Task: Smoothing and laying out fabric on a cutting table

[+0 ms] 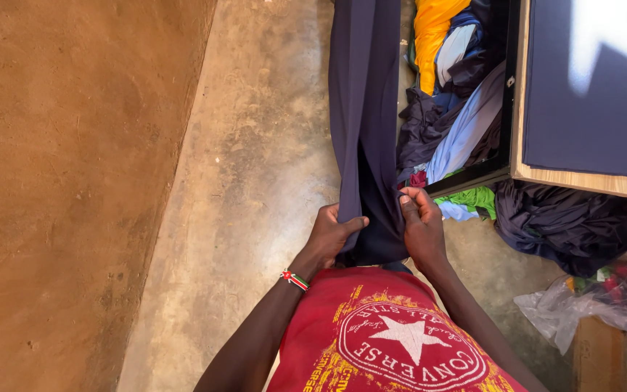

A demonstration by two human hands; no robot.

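Note:
A long strip of dark navy cloth [361, 94] hangs down in front of me, from the top of the view to my waist. My left hand [330, 234] pinches its lower left edge, thumb over the fabric. My right hand [421, 226] grips its lower right edge, with the fingers curled around a fold. Both hands are close together just above my red printed shirt [393, 341]. A striped bead bracelet [295, 279] is on my left wrist.
A wooden table [582, 181] covered in navy cloth stands at right, with a heap of coloured fabrics [451, 94] beneath it. A dark cloth pile [567, 225] and a plastic bag [582, 305] lie on the concrete floor [248, 181]. A brown earthen wall [67, 181] fills the left.

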